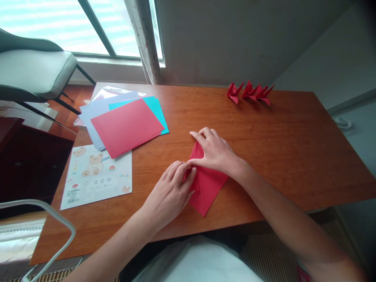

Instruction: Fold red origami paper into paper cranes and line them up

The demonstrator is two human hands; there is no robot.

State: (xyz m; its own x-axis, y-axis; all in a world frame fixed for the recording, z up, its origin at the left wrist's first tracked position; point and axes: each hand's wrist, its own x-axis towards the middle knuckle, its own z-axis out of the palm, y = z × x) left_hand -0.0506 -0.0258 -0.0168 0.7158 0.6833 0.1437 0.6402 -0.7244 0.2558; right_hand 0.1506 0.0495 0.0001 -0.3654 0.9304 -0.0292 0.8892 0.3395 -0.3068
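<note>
A partly folded sheet of red paper (209, 188) lies on the wooden table in front of me, one corner pointing toward my body. My left hand (173, 188) grips its left side, fingertips and thumb pinched on a folded flap. Across the upper part rests my right hand (216, 150), its thumb pressing near the left fingertips and its index finger reaching past the top corner. The thumb and fingers of the right hand are spread apart over the paper. Part of the fold is hidden beneath both hands.
Several loose coloured sheets, a red one (127, 127) on top, are piled at the back left. A white bear-printed sheet (96, 176) lies nearer. Three folded red paper cranes (249, 92) stand at the back right. A white curved tube (67, 227) crosses the lower left.
</note>
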